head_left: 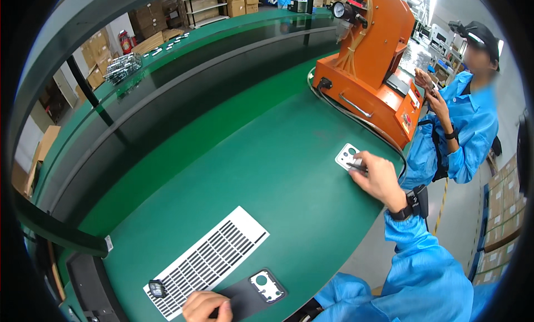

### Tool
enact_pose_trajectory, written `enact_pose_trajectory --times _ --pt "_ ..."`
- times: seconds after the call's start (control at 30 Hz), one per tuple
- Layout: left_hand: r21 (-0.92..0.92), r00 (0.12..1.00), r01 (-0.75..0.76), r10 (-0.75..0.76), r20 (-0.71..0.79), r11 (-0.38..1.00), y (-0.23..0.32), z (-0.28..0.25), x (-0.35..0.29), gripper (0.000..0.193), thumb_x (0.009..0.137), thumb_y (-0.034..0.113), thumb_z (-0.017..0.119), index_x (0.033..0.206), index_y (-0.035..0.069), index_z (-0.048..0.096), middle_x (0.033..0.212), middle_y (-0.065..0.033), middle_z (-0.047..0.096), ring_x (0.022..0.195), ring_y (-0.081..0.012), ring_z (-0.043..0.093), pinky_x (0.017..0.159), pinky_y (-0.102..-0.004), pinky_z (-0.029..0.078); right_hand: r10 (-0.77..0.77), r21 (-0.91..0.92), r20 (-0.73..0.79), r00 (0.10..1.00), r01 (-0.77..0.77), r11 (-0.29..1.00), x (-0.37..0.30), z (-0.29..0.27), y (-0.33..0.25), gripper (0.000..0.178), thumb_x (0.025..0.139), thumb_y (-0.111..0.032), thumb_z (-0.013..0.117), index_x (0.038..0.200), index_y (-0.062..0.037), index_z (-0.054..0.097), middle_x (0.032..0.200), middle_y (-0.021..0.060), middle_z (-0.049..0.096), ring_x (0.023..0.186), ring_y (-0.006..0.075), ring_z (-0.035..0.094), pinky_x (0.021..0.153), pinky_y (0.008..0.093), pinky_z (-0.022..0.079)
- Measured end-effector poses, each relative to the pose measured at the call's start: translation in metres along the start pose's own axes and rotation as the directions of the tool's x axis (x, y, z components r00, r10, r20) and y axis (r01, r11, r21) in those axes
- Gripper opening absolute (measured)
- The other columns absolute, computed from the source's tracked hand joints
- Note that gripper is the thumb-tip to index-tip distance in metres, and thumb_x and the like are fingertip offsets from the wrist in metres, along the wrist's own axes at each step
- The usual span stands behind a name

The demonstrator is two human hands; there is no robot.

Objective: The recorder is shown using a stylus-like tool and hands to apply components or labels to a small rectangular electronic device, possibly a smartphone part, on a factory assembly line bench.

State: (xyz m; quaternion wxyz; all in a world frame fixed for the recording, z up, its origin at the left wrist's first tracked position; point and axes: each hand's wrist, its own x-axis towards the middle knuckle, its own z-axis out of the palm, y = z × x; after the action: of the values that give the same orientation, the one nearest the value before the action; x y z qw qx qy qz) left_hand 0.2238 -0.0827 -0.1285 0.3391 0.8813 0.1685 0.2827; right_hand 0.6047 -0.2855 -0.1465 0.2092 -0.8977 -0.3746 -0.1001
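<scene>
My right hand [378, 178] is closed in a pinch on a slim black tool [357, 166]. The tool's tip lies over a small white plate with round holes [342, 157], at the right part of the green table. Low in the picture, my left hand [207, 307] curls its fingers at the left end of a flat dark panel [240, 294] that looks like a phone back cover. A white camera-shaped piece with cutouts [269, 295] sits at the panel's other end. Beside it lies a white sheet with rows of black strips [242, 224]; a small black object [157, 288] rests on that sheet.
An orange press machine [367, 71] with a gauge and cable stands at the far right of the green table [267, 171]. Beyond is a dark conveyor belt [183, 94] with a pile of metal parts [123, 68]. A co-worker in blue [467, 121] stands at the right.
</scene>
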Motion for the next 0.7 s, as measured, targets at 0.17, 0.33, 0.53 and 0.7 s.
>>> enact_pose_trajectory --times 0.17,0.33,0.53,0.7 --pt "0.046 0.993 0.107 -0.105 -0.043 0.993 -0.007 -0.004 -0.004 0.005 0.077 -0.003 0.066 0.081 -0.003 0.065 0.081 -0.0145 0.067 0.075 -0.0288 0.064 0.07 -0.0325 0.05 0.008 -0.103 0.178 0.984 0.011 0.995 0.026 -0.01 0.006 0.038 0.075 -0.032 0.07 0.104 -0.0076 0.062 0.077 0.0164 0.067 0.072 0.0329 0.066 0.066 0.0424 0.052" --pt "0.017 0.98 0.146 -0.142 -0.139 0.989 -0.028 0.009 0.001 0.004 0.072 0.0 0.064 0.068 0.001 0.061 0.069 -0.0088 0.065 0.062 -0.022 0.059 0.061 -0.0306 0.046 -0.009 0.085 0.139 0.99 -0.002 0.996 0.017 -0.019 -0.016 0.029 0.075 -0.018 0.071 0.1 -0.0056 0.063 0.074 0.014 0.067 0.068 0.0298 0.067 0.063 0.0354 0.052" --pt "0.046 0.985 0.146 -0.141 -0.095 0.988 -0.027 0.004 -0.002 0.005 0.068 0.001 0.068 0.071 0.003 0.065 0.07 -0.0069 0.066 0.063 -0.0209 0.061 0.059 -0.0299 0.046 -0.599 0.778 0.2 0.775 0.246 0.578 0.03 -0.015 -0.086 0.004 0.084 -0.003 0.06 0.084 0.0006 0.061 0.074 0.0113 0.06 0.066 0.0258 0.058 0.062 0.0326 0.046" --pt "0.011 0.997 0.064 -0.063 -0.051 0.998 -0.024 0.007 0.005 0.008 0.066 0.003 0.07 0.073 0.005 0.067 0.072 -0.0061 0.066 0.067 -0.0213 0.062 0.062 -0.0303 0.047 -0.701 0.902 0.244 0.67 0.11 0.418 0.047 0.028 -0.142 0.026 0.094 -0.02 0.053 0.077 0.0 0.057 0.069 0.0067 0.055 0.062 0.0203 0.052 0.062 0.0324 0.043"
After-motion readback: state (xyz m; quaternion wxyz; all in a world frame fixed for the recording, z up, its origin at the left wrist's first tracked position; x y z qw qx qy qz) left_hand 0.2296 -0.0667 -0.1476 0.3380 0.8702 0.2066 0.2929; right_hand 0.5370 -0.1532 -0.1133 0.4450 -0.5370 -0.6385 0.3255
